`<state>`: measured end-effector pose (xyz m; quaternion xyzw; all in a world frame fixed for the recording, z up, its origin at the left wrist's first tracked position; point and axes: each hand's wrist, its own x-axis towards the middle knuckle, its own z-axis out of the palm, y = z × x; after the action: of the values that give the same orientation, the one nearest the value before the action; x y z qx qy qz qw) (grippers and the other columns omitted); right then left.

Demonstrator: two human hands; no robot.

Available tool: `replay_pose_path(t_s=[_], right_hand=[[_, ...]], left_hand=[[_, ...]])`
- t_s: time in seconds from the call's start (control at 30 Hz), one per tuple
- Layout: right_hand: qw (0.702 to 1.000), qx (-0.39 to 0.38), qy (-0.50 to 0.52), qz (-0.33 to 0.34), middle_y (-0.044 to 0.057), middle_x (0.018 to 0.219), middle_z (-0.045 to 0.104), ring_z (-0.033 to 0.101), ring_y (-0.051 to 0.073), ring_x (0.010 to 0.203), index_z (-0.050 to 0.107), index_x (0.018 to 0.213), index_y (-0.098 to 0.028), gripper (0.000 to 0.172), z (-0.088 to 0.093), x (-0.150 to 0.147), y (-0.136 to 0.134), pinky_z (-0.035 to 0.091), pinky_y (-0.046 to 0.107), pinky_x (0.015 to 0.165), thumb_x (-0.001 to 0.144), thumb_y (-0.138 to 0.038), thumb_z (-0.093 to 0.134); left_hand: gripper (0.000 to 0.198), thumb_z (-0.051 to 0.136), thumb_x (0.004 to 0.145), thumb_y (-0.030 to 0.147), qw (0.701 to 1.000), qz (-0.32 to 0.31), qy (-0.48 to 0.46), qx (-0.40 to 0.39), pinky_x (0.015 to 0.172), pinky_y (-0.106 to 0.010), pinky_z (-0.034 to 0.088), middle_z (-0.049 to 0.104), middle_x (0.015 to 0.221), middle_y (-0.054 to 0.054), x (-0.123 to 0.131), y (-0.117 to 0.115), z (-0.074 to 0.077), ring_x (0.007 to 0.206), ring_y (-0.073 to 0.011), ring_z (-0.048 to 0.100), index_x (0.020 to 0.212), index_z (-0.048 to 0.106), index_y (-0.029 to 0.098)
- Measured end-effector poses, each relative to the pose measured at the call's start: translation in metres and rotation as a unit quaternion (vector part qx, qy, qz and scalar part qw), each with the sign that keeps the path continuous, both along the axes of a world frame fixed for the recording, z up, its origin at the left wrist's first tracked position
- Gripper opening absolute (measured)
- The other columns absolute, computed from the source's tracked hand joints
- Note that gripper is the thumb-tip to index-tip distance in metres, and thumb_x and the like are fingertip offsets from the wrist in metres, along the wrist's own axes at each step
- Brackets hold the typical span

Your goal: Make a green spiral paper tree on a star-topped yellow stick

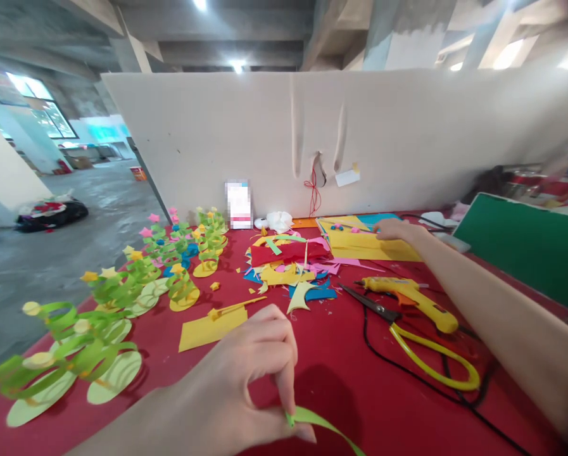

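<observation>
My left hand (259, 373) is low over the red table, its fingers pinched on the end of a green paper strip (321, 425) that curls off toward the bottom edge. My right hand (392, 229) is stretched far across the table and rests on a stack of yellow paper sheets (369, 246); its fingers are bent down onto the sheets, and small pink and blue bits lie just left of them. Whether it grips anything is unclear. A yellow glue gun (414, 297) and yellow-handled scissors (407, 335) lie between the two arms.
Several green paper spiral trees (75, 342) with yellow or pink stars line the left side on the red tablecloth (340, 367). A heap of coloured paper scraps (288, 266) sits mid-table, a yellow sheet (212, 326) nearer. A white partition (407, 133) stands behind, a green board (525, 247) at right.
</observation>
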<state>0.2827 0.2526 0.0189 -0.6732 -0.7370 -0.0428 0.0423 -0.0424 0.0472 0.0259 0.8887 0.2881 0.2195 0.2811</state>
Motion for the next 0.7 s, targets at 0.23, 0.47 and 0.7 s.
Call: replay_pose_path(t_s=[0.23,0.47,0.7], right_hand=[[1.0,0.02,0.004,0.019,0.008,0.11,0.054,0.054,0.02,0.096,0.052,0.109,-0.014,0.028,0.01,-0.046,-0.025,0.045,0.041,0.082,0.087,-0.031,0.049],[0.977,-0.071,0.044,0.194,0.011,0.076,0.063,0.06,0.021,0.071,0.062,0.077,-0.012,0.011,-0.03,-0.116,-0.154,0.046,0.033,0.066,0.079,-0.018,0.053],[0.95,-0.025,0.157,0.27,0.007,0.093,0.062,0.057,0.019,0.087,0.06,0.093,-0.017,0.021,-0.018,-0.128,-0.165,0.043,0.032,0.077,0.086,-0.017,0.04]], left_hand=[[0.024,0.071,0.069,0.022,0.998,-0.003,-0.02,-0.053,0.066,-0.021,0.038,0.044,0.069,0.003,0.005,0.001,-0.002,0.075,-0.0106,0.043,0.062,0.05,0.015],[0.037,0.057,0.081,0.03,0.984,-0.104,-0.053,-0.135,0.068,-0.022,0.037,0.043,0.064,0.003,0.032,-0.013,-0.028,0.068,-0.0111,0.042,0.054,0.035,0.017],[0.038,0.052,0.084,0.034,0.988,-0.097,-0.07,-0.1,0.061,-0.021,0.036,0.043,0.062,0.003,0.035,-0.015,-0.038,0.066,-0.0113,0.042,0.055,0.034,0.018]])
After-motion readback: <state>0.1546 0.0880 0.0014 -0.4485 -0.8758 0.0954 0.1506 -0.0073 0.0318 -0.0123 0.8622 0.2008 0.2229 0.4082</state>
